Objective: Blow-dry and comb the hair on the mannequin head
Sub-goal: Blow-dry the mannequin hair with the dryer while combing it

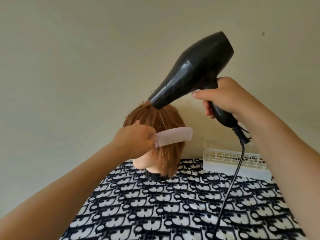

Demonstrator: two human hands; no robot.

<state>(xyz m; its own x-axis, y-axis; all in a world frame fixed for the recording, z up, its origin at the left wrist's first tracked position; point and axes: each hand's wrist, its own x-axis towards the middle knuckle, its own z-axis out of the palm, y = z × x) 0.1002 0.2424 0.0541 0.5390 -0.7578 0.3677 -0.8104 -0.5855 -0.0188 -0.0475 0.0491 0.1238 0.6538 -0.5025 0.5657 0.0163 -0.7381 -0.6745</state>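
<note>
The mannequin head stands on a black base at the far end of the table, its short reddish-brown hair hanging straight down. My left hand grips one end of a pale pink comb, whose teeth point down against the hair on the head's side. My right hand grips the handle of a black hair dryer. The dryer's nozzle points down and left, right at the crown of the hair. Its black cord drops from the handle across the table.
The table carries a black-and-white patterned cloth. A white plastic lattice basket stands at the back right against a plain cream wall. The cord crosses in front of the basket.
</note>
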